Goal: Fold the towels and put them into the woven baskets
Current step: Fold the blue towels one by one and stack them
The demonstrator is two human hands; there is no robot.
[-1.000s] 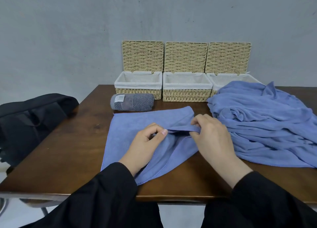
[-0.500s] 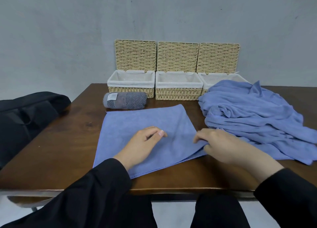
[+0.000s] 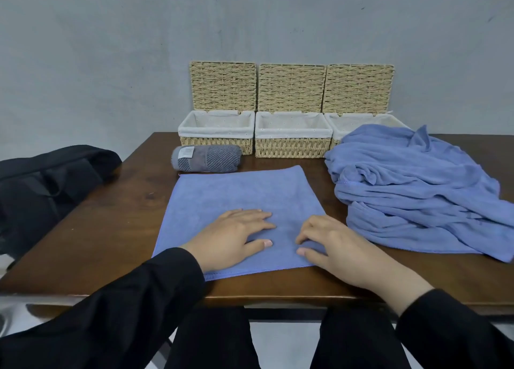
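The blue towel (image 3: 244, 202) is being held flat at the table's (image 3: 111, 229) near edge by the left hand (image 3: 230, 240) and right hand (image 3: 336, 246), fingers extended, gripping nothing, presumably smoothing before folding. The woven baskets (image 3: 292, 143) are being kept open along the far edge.

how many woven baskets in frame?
3, in a row at the table's far edge, lids up: left basket, middle basket, right basket partly hidden behind the blue towel pile.

towel (image 3: 236, 196) btwn roll (image 3: 206, 158), pile (image 3: 411, 196)
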